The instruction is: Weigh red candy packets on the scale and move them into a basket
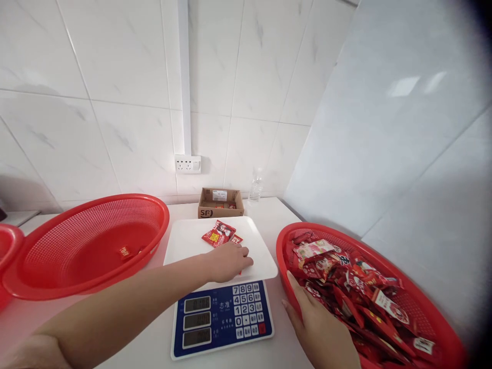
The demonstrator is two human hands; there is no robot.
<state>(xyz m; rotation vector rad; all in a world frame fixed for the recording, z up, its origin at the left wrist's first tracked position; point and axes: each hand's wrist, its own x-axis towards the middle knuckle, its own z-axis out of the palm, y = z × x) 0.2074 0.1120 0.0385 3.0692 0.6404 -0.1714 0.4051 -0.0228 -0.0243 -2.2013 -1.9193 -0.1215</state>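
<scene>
White table [269, 206], and at its lower right edge the right hand [321, 325] rests at the rim of the right basket [282, 256], thumb and forefinger spread apart; whether they grip the rim, I cannot tell. Red packets [346, 277] pile up inside that basket. At bottom centre is a scale [223, 323], its display lit too dimly to read surely. Over its tray [184, 246], mid-frame, the left hand [226, 261] reaches, fingers bent downward; what they pinch, if anything, is hidden. Just beyond, a couple of packets lie on the tray. Most packets remain in the right basket, so much seems left to handle. At left, the left basket [84, 230] holds only a few small red things. Farther back stand a box [226, 211] and a bottle [255, 185], before the tiled wall [126, 51].
</scene>
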